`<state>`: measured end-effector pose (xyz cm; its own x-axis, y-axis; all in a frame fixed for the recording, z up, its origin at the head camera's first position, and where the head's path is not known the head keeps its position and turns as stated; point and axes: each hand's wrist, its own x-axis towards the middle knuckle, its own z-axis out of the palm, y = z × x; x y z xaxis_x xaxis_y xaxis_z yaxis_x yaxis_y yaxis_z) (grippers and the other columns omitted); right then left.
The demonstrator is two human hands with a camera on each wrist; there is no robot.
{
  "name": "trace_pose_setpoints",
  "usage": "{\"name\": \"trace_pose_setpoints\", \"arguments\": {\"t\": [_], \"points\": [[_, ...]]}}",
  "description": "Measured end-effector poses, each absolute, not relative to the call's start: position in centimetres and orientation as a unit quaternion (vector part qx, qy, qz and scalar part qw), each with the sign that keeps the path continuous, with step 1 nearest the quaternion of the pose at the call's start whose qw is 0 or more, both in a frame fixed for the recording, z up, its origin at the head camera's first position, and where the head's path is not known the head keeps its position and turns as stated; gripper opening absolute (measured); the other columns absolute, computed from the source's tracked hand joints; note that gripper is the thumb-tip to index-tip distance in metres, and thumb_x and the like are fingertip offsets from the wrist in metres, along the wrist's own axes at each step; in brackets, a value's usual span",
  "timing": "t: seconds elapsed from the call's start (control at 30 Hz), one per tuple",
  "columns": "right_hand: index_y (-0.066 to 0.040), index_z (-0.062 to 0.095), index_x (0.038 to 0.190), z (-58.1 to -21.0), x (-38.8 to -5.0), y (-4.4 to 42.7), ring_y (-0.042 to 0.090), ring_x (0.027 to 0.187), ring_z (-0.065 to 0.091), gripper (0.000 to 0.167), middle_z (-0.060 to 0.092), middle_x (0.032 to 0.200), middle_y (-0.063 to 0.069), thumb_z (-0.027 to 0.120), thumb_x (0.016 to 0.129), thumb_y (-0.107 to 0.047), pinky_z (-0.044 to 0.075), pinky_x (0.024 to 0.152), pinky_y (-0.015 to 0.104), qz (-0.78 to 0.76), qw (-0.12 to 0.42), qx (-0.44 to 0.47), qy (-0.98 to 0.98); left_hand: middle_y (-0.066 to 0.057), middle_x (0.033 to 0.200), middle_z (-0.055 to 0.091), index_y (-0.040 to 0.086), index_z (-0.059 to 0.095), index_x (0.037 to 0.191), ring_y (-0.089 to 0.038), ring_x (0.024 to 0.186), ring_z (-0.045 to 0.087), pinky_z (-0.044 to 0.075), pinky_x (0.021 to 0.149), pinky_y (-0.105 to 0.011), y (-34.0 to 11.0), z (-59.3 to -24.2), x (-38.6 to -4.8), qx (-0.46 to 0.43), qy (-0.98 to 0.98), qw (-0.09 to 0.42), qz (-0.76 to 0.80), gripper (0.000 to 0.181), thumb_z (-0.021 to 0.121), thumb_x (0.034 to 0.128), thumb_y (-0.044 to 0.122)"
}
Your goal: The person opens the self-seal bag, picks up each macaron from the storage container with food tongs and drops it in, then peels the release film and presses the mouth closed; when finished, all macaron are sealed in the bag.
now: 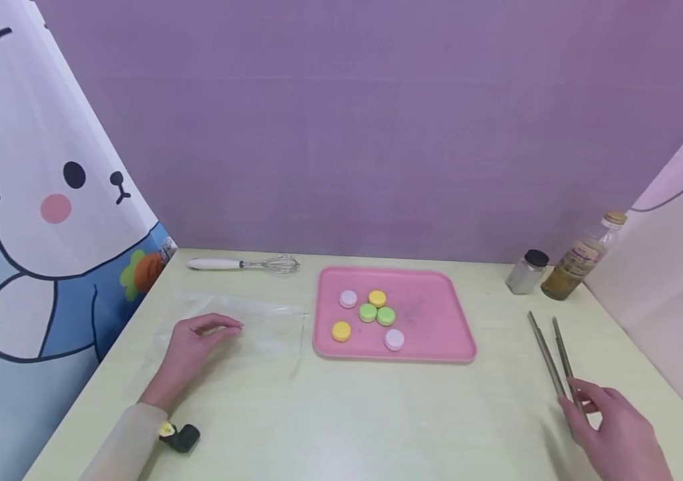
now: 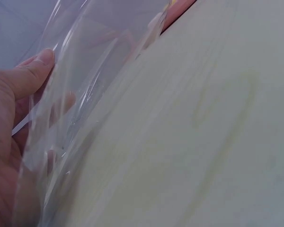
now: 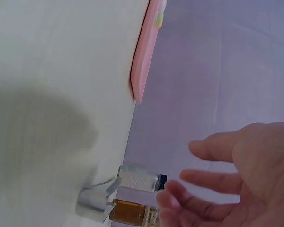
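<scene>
Clear plastic film point(image 1: 269, 334) point(image 2: 99, 61) lies on the table left of the tray, one edge raised. My left hand point(image 1: 193, 344) point(image 2: 19, 109) pinches that edge with the thumb; other fingers show through the film. Metal tongs point(image 1: 548, 354) point(image 3: 92, 203) rest at the right, their two arms apart and pointing away from me. Over their near end is my right hand point(image 1: 611, 427) point(image 3: 227, 175), its fingers spread and, in the right wrist view, clear of the tongs with nothing between them.
A pink tray point(image 1: 437, 334) point(image 3: 142, 71) in the middle bears several yellow, green and lilac macaron-like pieces. A whisk point(image 1: 215, 264) lies at the back left. At the back right stand a black-lidded jar point(image 1: 524, 274) point(image 3: 137, 179) and a corked bottle point(image 1: 575, 264) point(image 3: 128, 212).
</scene>
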<state>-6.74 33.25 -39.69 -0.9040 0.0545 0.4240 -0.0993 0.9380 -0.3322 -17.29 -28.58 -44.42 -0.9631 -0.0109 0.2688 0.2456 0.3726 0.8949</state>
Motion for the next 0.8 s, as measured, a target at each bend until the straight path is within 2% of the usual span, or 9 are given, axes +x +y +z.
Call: {"name": "trace_pose_setpoints", "arguments": {"t": [0.13,0.27,0.4,0.5,0.67,0.8], "points": [[0.005,0.067,0.115,-40.2,-6.4,33.9,0.015,0.07,0.063,0.034,0.068,0.089,0.012,0.074,0.091,-0.018,0.045,0.055,0.031,0.177,0.198,-0.015,-0.964,-0.004,0.103,0.077,0.008,0.079,0.104,-0.008,0.099,0.067,0.053,0.083,-0.018,-28.5,-44.5,-17.3,-0.07,-0.819,0.114,-0.557,0.018,0.077,0.0924,0.021],[0.012,0.057,0.123,-40.7,-6.3,34.5,0.032,0.074,0.064,0.048,0.066,0.091,0.017,0.067,0.097,-0.028,0.048,0.057,0.039,0.18,0.147,-0.052,-0.971,-0.003,0.103,0.077,0.009,0.079,0.103,-0.008,0.099,0.067,0.053,0.083,-0.018,-28.6,-44.6,-17.4,-0.074,-0.82,0.117,-0.555,0.017,0.077,0.0924,0.022],[0.016,0.049,0.129,-40.9,-6.5,35.1,0.034,0.077,0.064,0.059,0.065,0.092,0.02,0.063,0.1,-0.034,0.049,0.06,0.044,0.19,0.096,-0.083,-0.974,-0.002,0.101,0.077,0.01,0.079,0.102,-0.008,0.099,0.068,0.053,0.083,-0.018,-28.6,-44.7,-17.5,-0.075,-0.822,0.121,-0.552,0.017,0.078,0.0915,0.023],[0.019,0.043,0.132,-40.9,-6.8,35.6,0.04,0.081,0.065,0.069,0.065,0.095,0.028,0.061,0.101,-0.04,0.051,0.066,0.051,0.201,0.055,-0.109,-0.972,-0.003,0.102,0.077,0.009,0.079,0.103,-0.008,0.098,0.067,0.053,0.084,-0.018,-28.5,-44.6,-17.4,-0.074,-0.822,0.12,-0.552,0.018,0.078,0.0913,0.022],[0.02,0.034,0.138,-41.0,-7.5,36.4,0.052,0.095,0.063,0.08,0.06,0.112,0.04,0.058,0.101,-0.047,0.051,0.075,0.058,0.225,-0.006,-0.154,-0.962,-0.004,0.102,0.077,0.009,0.079,0.104,-0.006,0.099,0.067,0.05,0.085,-0.016,-28.3,-44.3,-17.3,-0.072,-0.823,0.121,-0.55,0.017,0.078,0.0917,0.021],[0.017,0.033,0.141,-41.2,-7.7,36.8,0.055,0.103,0.06,0.083,0.056,0.122,0.041,0.06,0.099,-0.049,0.049,0.08,0.059,0.251,-0.013,-0.174,-0.952,-0.004,0.102,0.077,0.009,0.079,0.104,-0.006,0.099,0.067,0.05,0.086,-0.015,-28.3,-44.3,-17.3,-0.074,-0.824,0.123,-0.548,0.017,0.078,0.0915,0.021]]}}
